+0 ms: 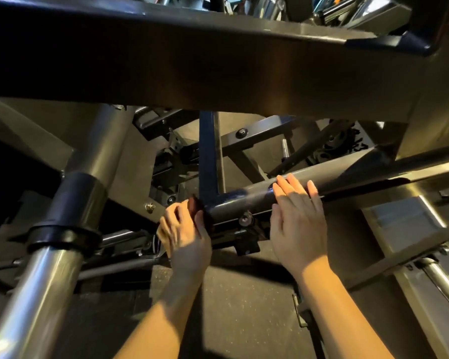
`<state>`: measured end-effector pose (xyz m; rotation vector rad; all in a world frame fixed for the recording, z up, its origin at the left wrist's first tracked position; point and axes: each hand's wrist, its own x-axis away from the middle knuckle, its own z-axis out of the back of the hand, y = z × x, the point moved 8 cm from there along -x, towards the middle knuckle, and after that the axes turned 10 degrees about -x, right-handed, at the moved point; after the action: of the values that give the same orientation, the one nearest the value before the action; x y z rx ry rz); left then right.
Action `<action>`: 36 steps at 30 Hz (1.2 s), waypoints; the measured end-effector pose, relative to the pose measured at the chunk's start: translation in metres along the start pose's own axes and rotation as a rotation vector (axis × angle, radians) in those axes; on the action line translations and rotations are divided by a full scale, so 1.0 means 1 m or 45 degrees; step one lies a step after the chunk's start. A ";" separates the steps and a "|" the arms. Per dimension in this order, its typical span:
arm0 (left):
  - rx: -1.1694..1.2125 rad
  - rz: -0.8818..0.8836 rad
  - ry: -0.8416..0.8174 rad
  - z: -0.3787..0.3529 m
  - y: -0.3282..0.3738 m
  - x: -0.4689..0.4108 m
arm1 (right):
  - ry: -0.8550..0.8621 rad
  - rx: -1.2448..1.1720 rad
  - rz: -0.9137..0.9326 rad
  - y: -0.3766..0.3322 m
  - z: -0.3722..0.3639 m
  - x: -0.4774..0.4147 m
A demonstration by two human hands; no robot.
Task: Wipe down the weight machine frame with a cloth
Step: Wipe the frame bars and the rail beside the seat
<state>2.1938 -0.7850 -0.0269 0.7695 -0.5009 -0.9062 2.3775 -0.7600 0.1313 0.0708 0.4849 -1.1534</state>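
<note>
The weight machine frame fills the view; a dark blue-grey tube (246,198) runs from centre up to the right, joined to an upright post (206,151). My left hand (184,229) grips a dark reddish cloth (193,206), of which only a small part shows, against the tube's left end at the joint. My right hand (296,216) lies flat on the tube, fingers straight and reaching over its top.
A wide beam (218,73) crosses overhead close to the camera. A thick chrome column with a black collar (65,229) slants at the left. Silver frame members (412,229) stand at the right. Speckled rubber floor (231,307) lies below.
</note>
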 end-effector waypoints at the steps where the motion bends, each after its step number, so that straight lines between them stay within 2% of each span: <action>1: -0.007 0.099 0.018 0.001 -0.011 0.002 | -0.032 0.010 0.002 -0.002 -0.004 0.001; 3: 0.083 0.207 -0.029 -0.003 -0.013 0.002 | -0.080 0.055 0.012 -0.004 -0.013 0.002; 4: 0.172 0.162 -0.079 -0.005 0.006 -0.004 | -0.078 0.073 0.009 -0.004 -0.014 0.002; 5: 0.261 0.019 -0.142 -0.008 0.033 -0.008 | -0.069 0.079 0.004 -0.006 -0.016 0.002; 7: 0.296 -0.424 -0.166 -0.010 0.090 -0.006 | -0.020 0.069 -0.010 -0.007 -0.015 0.001; 8: 0.270 -0.541 -0.153 -0.011 0.101 -0.007 | 0.006 0.062 -0.013 -0.008 -0.014 0.002; 9: 0.267 -0.555 -0.146 -0.013 0.096 -0.011 | 0.015 0.057 -0.004 -0.009 -0.013 0.003; 11: 0.265 -0.389 -0.173 -0.017 0.057 -0.024 | 0.035 0.037 0.005 -0.006 -0.013 0.005; 13: 0.269 -0.074 -0.158 -0.017 0.007 -0.035 | 0.048 0.011 0.007 -0.003 -0.015 0.006; 15: 0.394 0.055 -0.159 -0.012 0.006 -0.034 | 0.077 -0.016 -0.006 -0.002 -0.016 0.007; 16: 0.479 -0.012 -0.214 -0.012 0.028 -0.028 | 0.086 -0.026 -0.004 -0.003 -0.017 0.006; 17: 0.485 -0.193 -0.278 -0.012 0.061 -0.015 | 0.091 -0.035 -0.005 -0.003 -0.017 0.007; 19: 0.338 -0.585 -0.193 -0.008 0.109 0.012 | 0.098 -0.020 0.000 -0.003 -0.017 0.005; 20: 0.284 -0.643 -0.120 -0.005 0.109 0.015 | 0.085 -0.009 0.011 -0.003 -0.018 0.007; 23: 0.352 -0.417 -0.050 -0.008 0.047 -0.013 | 0.092 0.004 0.034 -0.001 -0.015 0.006; 26: 0.173 -0.218 0.298 0.007 -0.012 -0.027 | 0.112 0.058 0.017 -0.005 -0.019 0.008; 28: 0.124 -0.142 0.355 -0.003 -0.019 -0.019 | 0.120 0.075 -0.043 -0.006 -0.022 0.009; 31: 0.507 -0.087 0.280 -0.019 0.005 0.007 | 0.135 0.058 -0.093 -0.005 -0.024 0.008; 33: 0.617 -0.207 0.115 -0.022 0.025 0.028 | 0.134 0.052 -0.065 -0.007 -0.024 0.008; 35: 0.554 -0.039 0.076 -0.018 0.004 0.030 | 0.126 0.028 -0.049 -0.006 -0.023 0.009; 36: 0.550 0.183 0.068 -0.015 -0.015 0.027 | 0.123 0.016 -0.032 -0.006 -0.022 0.009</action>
<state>2.2110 -0.8083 -0.0461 1.1307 -0.7077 -0.6476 2.3677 -0.7632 0.1091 0.1327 0.5656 -1.1815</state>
